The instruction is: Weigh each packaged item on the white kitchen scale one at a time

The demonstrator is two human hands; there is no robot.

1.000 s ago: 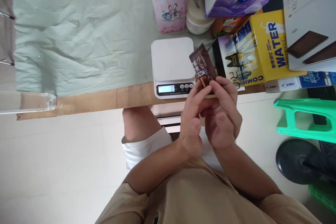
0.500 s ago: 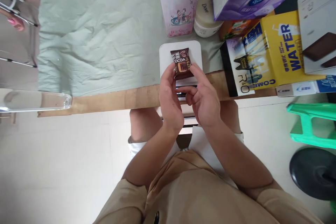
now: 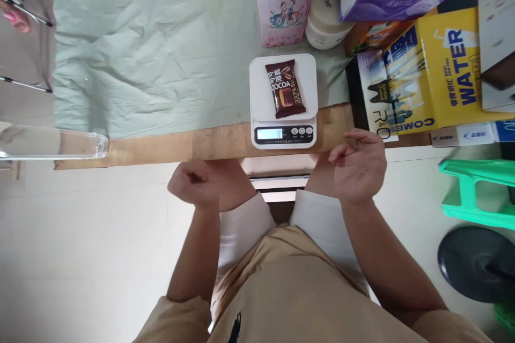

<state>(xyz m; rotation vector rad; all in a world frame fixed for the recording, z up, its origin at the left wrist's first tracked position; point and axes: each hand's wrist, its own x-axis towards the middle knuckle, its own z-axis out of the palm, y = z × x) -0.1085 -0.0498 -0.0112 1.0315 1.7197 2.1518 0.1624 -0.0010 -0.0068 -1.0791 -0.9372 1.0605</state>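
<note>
A brown cocoa snack packet (image 3: 285,89) lies flat on the white kitchen scale (image 3: 261,91), whose lit display (image 3: 269,133) shows a reading. The scale stands at the near edge of the table. My left hand (image 3: 193,183) hovers below the table edge, left of the scale, its fingers curled in with nothing in them. My right hand (image 3: 359,166) hovers right of the scale, fingers loosely bent and apart, holding nothing. Neither hand touches the packet or the scale.
A pale green cloth (image 3: 153,43) covers the table's left part. Behind the scale stand a pink box (image 3: 286,0) and a cream jar (image 3: 326,16). Purple, yellow (image 3: 438,72) and white boxes crowd the right. A green stool (image 3: 478,193) and a clear tube (image 3: 52,146) lie nearby.
Both hands set the cocoa packet on the scale, let go and drew back toward me, left hand to the left, right hand to the right. The display now shows a weight.
</note>
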